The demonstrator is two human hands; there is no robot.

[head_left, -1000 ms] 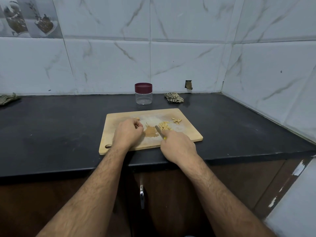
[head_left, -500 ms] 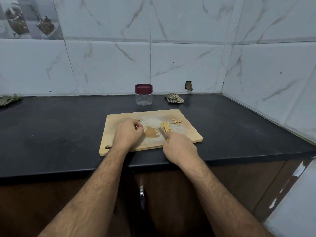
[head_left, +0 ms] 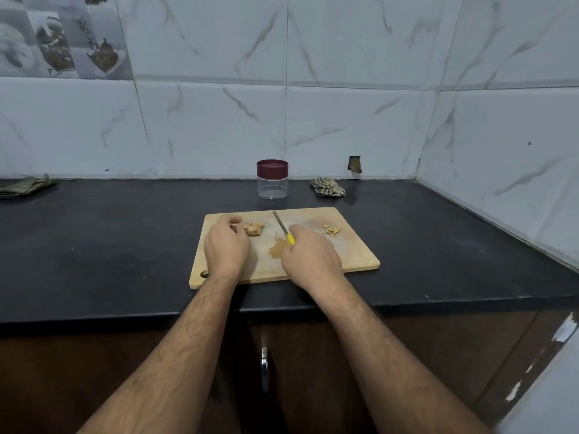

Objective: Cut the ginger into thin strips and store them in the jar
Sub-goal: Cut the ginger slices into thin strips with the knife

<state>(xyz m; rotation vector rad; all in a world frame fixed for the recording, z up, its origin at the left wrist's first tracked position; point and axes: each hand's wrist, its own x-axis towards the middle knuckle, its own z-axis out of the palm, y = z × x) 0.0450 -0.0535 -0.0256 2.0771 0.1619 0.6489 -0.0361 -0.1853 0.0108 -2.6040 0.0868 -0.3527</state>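
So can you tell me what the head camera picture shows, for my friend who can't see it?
A person's right hand holds a yellow-handled knife over a wooden cutting board, while the left hand rests beside a piece of ginger. A few cut bits lie on the board's right side. Behind it, a closed clear jar stands on the black counter.

knife handle (head_left: 291,239) — mostly hidden in R hand (head_left: 310,258) | strips under it — unseen
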